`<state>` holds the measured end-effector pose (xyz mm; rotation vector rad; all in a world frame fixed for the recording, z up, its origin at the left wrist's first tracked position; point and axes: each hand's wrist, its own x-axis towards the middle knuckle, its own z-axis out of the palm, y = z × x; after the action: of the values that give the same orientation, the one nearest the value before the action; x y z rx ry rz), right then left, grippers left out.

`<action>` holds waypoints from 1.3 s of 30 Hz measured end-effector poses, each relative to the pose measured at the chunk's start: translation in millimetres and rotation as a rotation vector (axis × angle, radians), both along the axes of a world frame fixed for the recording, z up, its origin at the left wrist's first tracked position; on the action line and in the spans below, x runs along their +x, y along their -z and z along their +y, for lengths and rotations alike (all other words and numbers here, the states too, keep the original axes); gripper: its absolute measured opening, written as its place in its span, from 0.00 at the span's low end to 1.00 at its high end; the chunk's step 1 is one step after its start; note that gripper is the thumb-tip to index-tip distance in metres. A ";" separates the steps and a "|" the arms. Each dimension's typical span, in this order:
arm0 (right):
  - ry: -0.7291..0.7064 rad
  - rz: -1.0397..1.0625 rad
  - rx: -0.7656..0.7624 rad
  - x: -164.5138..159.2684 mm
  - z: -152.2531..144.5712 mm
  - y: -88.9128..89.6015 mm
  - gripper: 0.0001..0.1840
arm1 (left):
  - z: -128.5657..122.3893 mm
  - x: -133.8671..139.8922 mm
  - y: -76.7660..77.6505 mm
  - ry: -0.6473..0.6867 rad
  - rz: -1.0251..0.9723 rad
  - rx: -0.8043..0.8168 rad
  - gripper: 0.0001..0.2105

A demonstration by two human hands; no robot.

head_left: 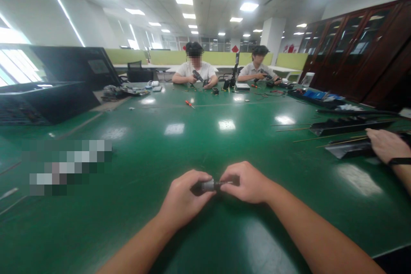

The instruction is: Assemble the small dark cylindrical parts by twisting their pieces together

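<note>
We find the left hand [180, 199] closed on a small grey cylinder [208, 186], gripped between thumb and fingers. The right hand [248, 183] holds the thin shaft [227, 183] at the cylinder's end in a narrow pinch; blur prevents us from telling exactly how the fingertips bear on it. Cylinder and shaft lie roughly level, between the 2 hands, over the near part of the green table [135, 205]. We cannot tell whether they are 1 piece or 2.

In our judgement, the step in hand is work at the shaft end, with the left hand steadying the body. Any turn, push or pull here calls, we consider, for a firm left grip and right fingertips in line with the shaft; a skewed pinch could slip.

To the right, we note another person's hand [387, 145], with a dark wristband [400, 161], beside a dark metal channel [343, 150]; thin rods [305, 139] lie near it. Further off, well apart from the grip, lies a red-handled screwdriver [189, 103]. At the far edge we record 2 seated people, 1 of them [184, 70] holding a dark power tool [197, 75]. A black box [64, 105] stands at left.
</note>
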<state>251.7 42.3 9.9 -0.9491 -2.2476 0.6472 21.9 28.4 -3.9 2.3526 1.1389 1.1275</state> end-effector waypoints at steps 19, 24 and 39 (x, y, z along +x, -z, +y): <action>0.038 0.037 -0.011 2.4 3.4 1.7 0.05 | 4.3 -4.7 -0.5 -0.057 -0.004 0.026 0.10; 0.045 0.027 -0.012 4.2 4.3 1.9 0.06 | 4.5 -5.9 -1.5 -0.066 0.005 0.026 0.10; 0.059 0.020 -0.002 6.3 5.1 1.2 0.06 | 5.2 -8.2 -3.1 -0.092 0.011 0.040 0.10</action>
<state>258.1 47.3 8.7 -1.0021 -2.1936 0.6301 13.7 33.6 -0.9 2.3604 1.2508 1.1794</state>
